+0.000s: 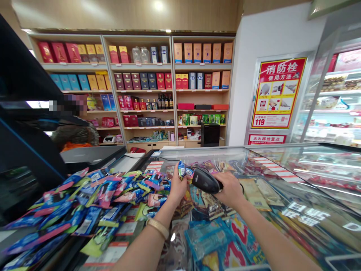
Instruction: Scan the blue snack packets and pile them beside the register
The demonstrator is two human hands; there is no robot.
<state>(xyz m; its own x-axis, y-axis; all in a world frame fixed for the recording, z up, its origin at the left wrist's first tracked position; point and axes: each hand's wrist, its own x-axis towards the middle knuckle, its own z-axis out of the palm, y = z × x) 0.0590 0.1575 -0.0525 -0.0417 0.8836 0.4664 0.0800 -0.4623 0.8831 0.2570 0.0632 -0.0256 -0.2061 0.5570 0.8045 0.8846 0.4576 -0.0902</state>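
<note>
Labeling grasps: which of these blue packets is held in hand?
The blue packet upright in the left hand's fingers, beside the black scanner; the others lie in the heap at left.

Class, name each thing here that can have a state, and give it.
left hand: closed on blue packet
blue packet: held upright
right hand: closed around scanner
scanner: held, head toward packet
packet heap: loosely piled
bracelet: worn on left wrist
poster: framed, upright
peach boxes: upright

Shelves (158, 67) of colourful boxes (135, 81), a red-and-yellow poster (278, 94) on a white wall (241, 94), a lit cabinet (338, 112)
</note>
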